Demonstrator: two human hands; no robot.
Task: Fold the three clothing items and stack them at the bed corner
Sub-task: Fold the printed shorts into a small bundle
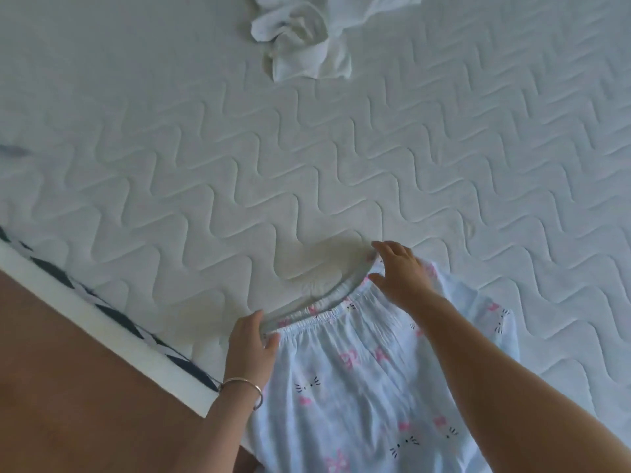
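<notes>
**Two hands are working at the waistband of a printed garment**

Nearest the camera, the pale blue printed garment (358, 387), dotted with pink bows and cat whiskers, is lying flat on the near part of the quilted mattress (205, 186), close to its left edge and running out of the bottom of the view. The left hand (251, 346), wearing a thin bracelet (240, 390) at the wrist, is sitting at the left end of the elastic waistband (327, 314). Its thumb is lying on the cloth with the fingers fairly straight beside the edge; whether they are pinching the fabric cannot be told. The right hand (399, 274) is reaching over the waistband's right end, palm down, fingers spread loosely and relaxed. To the left, dark-and-white piping (112, 315) is running along the mattress edge, with brown floor (68, 370) beside it. Farthest off, a crumpled white garment (307, 42) is lying on the mattress, well apart from the printed one.
</notes>
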